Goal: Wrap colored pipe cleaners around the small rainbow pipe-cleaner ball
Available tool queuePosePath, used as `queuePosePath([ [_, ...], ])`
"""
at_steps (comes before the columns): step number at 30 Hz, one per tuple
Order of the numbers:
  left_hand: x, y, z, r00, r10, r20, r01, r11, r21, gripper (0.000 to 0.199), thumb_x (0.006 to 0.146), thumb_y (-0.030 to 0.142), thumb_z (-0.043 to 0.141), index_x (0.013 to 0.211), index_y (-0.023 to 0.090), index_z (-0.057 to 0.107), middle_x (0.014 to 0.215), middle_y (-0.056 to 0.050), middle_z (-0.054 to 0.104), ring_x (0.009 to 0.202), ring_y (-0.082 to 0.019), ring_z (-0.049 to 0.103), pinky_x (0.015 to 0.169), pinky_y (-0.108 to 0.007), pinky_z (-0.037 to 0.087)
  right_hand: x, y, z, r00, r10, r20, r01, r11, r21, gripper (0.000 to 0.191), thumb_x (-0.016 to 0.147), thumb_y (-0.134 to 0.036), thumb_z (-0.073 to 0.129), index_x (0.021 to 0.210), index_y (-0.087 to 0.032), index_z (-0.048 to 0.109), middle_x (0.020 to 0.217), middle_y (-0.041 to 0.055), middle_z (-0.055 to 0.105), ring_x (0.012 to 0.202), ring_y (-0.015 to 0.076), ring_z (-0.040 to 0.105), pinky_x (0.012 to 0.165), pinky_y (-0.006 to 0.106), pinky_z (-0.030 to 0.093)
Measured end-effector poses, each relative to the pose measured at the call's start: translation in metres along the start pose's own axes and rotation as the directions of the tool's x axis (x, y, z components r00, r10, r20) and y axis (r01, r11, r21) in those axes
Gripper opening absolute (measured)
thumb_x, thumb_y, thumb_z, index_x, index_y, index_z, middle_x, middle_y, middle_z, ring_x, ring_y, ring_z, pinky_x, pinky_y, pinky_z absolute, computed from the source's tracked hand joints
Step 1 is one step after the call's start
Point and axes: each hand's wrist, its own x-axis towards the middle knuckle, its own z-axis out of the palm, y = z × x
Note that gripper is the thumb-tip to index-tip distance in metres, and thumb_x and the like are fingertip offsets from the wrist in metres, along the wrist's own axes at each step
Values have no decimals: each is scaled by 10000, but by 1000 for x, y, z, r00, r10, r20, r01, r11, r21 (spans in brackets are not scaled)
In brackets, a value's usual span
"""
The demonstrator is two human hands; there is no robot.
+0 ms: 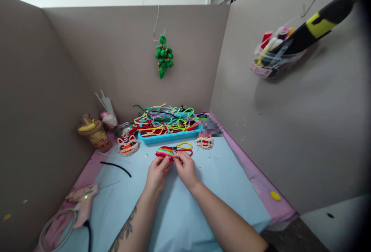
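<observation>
Near the middle of the blue-covered table, my left hand (158, 170) is closed on the lower left of a small rainbow-striped piece (165, 151). Fingers of my right hand (184, 167) pinch the same piece at its right end. The piece is curved, with pink, green, yellow and red bands; its lower part is hidden by my fingers. Just beyond my right hand lie scissors (185, 146) with one yellow and one red handle loop, their blades partly hidden behind the piece.
A blue tray (169, 137) heaped with coloured stems stands behind my hands. Animal-face pieces (128, 146) (204, 142) lie either side. A black stem (116, 166), pink glue gun (86, 205), metal bowl (119, 130) and brown cup (97, 136) are at left. Grey partitions surround the table.
</observation>
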Motion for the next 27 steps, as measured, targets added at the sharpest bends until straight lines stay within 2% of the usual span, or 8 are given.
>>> queuePosePath([
  [8, 4, -6, -4, 983, 184, 2, -182, 967, 176, 299, 601, 337, 815, 774, 121, 701, 737, -36, 689, 683, -131, 605, 699, -258, 466, -1, -1, -1, 999, -24, -26, 22, 997, -71, 148, 828, -178, 532, 842, -213, 675, 877, 59, 595, 864, 200, 575, 798, 324, 453],
  [10, 5, -6, -5, 981, 196, -3, -193, 966, 175, 288, 604, 339, 812, 754, 119, 701, 725, -38, 690, 692, -139, 608, 708, -262, 465, -1, -1, -1, 998, 46, -41, -46, 999, -12, 110, 823, -207, 541, 828, -211, 651, 839, 42, 600, 807, 186, 571, 733, 300, 449],
  [13, 5, -5, -3, 983, 180, -44, -175, 978, 111, 308, 567, 348, 828, 724, 119, 693, 726, -51, 698, 721, -165, 626, 729, -287, 474, -1, 0, 3, 963, 269, -5, -264, 947, 180, 113, 785, -281, 593, 704, -203, 588, 645, -15, 551, 615, 147, 511, 579, 258, 399],
  [15, 5, -3, -1, 983, 174, -51, -171, 984, 57, 317, 541, 342, 841, 713, 124, 688, 720, -50, 700, 714, -166, 631, 727, -289, 478, -1, 1, 6, 885, 441, 147, -464, 820, 335, 206, 739, -341, 643, 620, -198, 554, 534, -43, 489, 514, 120, 443, 488, 235, 334],
  [17, 4, -3, 0, 983, 182, -28, -181, 983, 18, 299, 549, 332, 838, 710, 132, 685, 713, -43, 701, 701, -156, 632, 726, -286, 482, 0, 0, 8, 772, 541, 333, -632, 605, 484, 220, 683, -371, 697, 641, -189, 581, 543, -42, 512, 484, 101, 425, 436, 211, 277],
  [19, 3, -3, 0, 977, 212, -4, -212, 976, 41, 263, 587, 320, 819, 723, 136, 690, 730, -45, 709, 705, -151, 635, 733, -281, 483, 1, -1, 10, 697, 563, 445, -693, 369, 619, 238, 645, -369, 741, 753, -192, 624, 645, -25, 586, 496, 89, 453, 420, 193, 265],
  [22, 2, -5, -1, 959, 284, 19, -283, 943, 175, 219, 632, 280, 792, 773, 131, 713, 775, -60, 722, 739, -157, 642, 758, -274, 478, 2, -3, 10, 676, 553, 486, -655, 150, 741, 271, 618, -327, 784, 804, -202, 631, 717, -8, 631, 523, 88, 489, 428, 184, 298],
  [27, 2, -10, -1, 942, 333, 39, -331, 904, 273, 199, 642, 264, 781, 788, 139, 731, 763, -48, 724, 730, -165, 641, 756, -276, 473, 6, 0, 9, 686, 552, 474, -599, 58, 799, 236, 636, -317, 781, 792, -215, 636, 661, -6, 630, 537, 118, 517, 424, 202, 341],
])
